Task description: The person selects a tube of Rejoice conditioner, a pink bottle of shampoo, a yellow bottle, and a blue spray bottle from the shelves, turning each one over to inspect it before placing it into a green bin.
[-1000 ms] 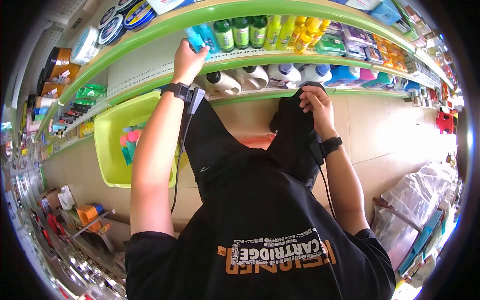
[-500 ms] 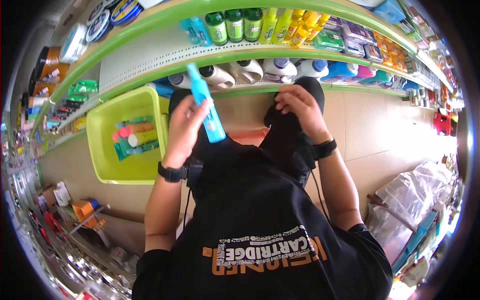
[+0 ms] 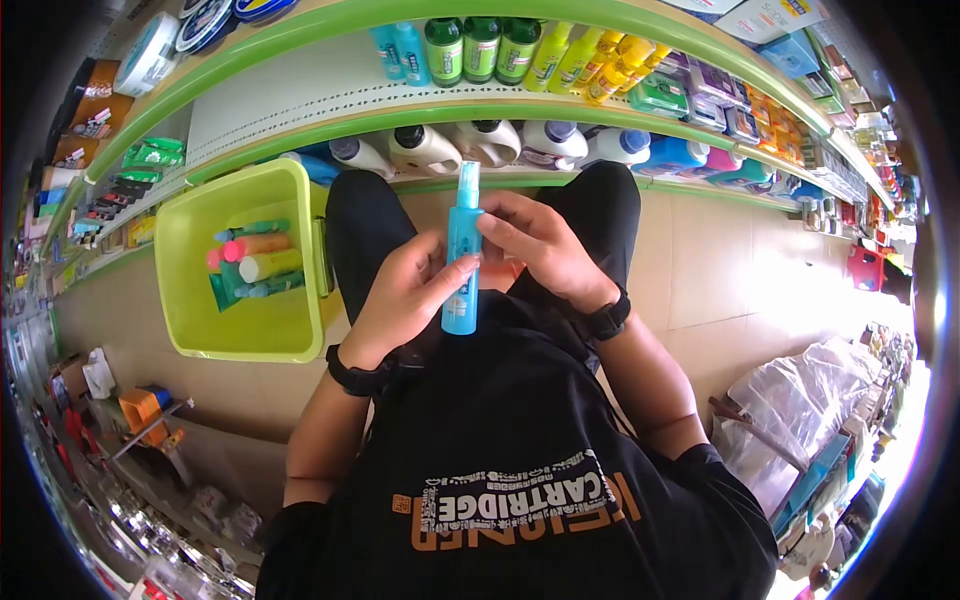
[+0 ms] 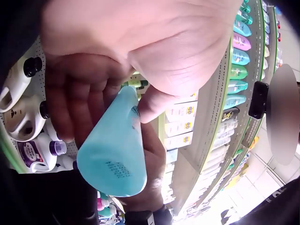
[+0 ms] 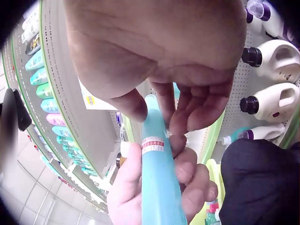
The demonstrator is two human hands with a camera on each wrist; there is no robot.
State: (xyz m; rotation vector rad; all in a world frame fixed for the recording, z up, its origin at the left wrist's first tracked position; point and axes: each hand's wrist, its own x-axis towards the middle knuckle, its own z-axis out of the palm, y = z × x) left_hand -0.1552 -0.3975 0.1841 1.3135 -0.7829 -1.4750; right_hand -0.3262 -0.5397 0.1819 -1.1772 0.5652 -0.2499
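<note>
A slim blue spray bottle (image 3: 462, 285) with a clear cap stands roughly upright in front of my body. My left hand (image 3: 397, 300) grips its lower half, thumb across the front. Higher up, the thumb and fingers of my right hand (image 3: 545, 245) pinch it below the cap. The right wrist view shows a red and white price sticker (image 5: 153, 145) on the bottle (image 5: 161, 192) between both hands. Its base, with printed dark characters, faces the left wrist view (image 4: 112, 171).
A yellow-green bin (image 3: 250, 328) with several bottles and tubes stands at my left. Ahead, a shelf (image 3: 290, 105) carries blue, green and yellow bottles (image 3: 480, 50); large jugs (image 3: 425, 150) line the level below. Plastic-wrapped goods (image 3: 790, 400) lie at the right.
My left hand took the blue bottle off the shelf and brought it down and right, before my body. My right hand moved left from the knee onto the bottle.
</note>
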